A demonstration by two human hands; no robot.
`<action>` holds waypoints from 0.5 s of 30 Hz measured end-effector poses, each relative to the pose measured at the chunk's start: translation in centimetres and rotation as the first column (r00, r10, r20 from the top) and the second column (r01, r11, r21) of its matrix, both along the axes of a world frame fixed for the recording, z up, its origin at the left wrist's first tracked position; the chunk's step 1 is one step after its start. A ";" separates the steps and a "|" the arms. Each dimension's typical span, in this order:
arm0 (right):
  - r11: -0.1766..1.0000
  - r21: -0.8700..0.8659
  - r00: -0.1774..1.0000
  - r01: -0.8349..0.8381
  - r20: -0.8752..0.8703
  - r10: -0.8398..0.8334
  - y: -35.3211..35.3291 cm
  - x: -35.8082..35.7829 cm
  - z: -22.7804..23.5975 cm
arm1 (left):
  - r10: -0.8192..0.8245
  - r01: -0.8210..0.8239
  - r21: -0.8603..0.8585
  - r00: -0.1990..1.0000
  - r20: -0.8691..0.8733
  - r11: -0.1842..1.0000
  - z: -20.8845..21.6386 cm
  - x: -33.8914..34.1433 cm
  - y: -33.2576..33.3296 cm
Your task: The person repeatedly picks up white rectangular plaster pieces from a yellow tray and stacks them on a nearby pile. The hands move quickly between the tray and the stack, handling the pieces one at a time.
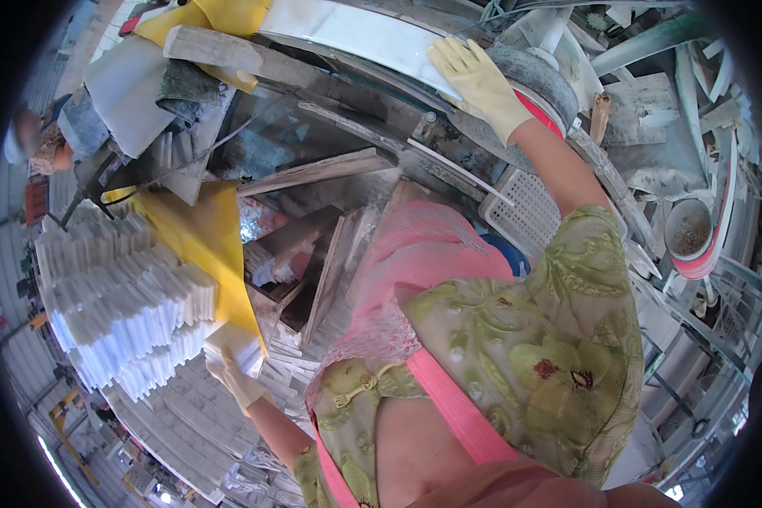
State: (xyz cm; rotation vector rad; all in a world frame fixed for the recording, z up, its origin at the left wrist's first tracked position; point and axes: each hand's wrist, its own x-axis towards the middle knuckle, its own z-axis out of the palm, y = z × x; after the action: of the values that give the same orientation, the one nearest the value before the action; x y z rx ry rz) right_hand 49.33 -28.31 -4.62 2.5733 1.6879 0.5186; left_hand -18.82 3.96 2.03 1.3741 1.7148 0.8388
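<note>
My right hand (474, 85), in a pale yellow glove, lies with fingers stretched out over the end of a long white marble strip (356, 35) on the machine's bed. Beside that hand is a round grey wheel (540, 80) with a red rim. Down at the left, my left hand (235, 377), gloved alike, is closed on the edge of a white stone tile (233, 341). That tile lies at the near end of several stacked rows of thin white tiles (135, 296). My left fingertips are partly hidden.
Yellow sheeting (199, 245) hangs beside the stack. Wooden boards (313, 173) and a dark open box (305, 279) stand before me. A white perforated basket (525, 212) sits by my right arm. Stone scraps (643, 110) and a round container (688, 229) lie at the right.
</note>
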 end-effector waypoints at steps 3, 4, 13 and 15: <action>0.999 -0.041 0.994 -0.011 -0.110 0.006 -0.1 0.4 1.0 | -0.096 0.098 0.078 0.995 -0.024 0.992 -1.8 -1.9 1.9; 0.997 0.024 0.945 0.074 -0.322 -0.062 -0.1 0.7 1.6 | -0.105 0.106 0.084 0.994 -0.022 0.991 -2.0 -2.4 1.9; 0.984 0.040 0.982 -0.176 0.073 0.173 4.6 1.7 1.8 | -0.051 0.050 0.011 0.998 0.040 0.999 0.9 1.3 -1.3; 0.988 -0.076 0.989 -0.136 0.053 0.141 5.7 2.1 0.7 | -0.060 0.058 0.023 0.994 0.091 0.998 1.0 1.4 -1.4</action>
State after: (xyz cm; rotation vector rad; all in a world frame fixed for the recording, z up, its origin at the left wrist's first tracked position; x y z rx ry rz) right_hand 51.41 -22.66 -3.93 2.3801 1.8394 0.5227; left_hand -17.42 2.53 3.03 1.3714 1.5924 0.8748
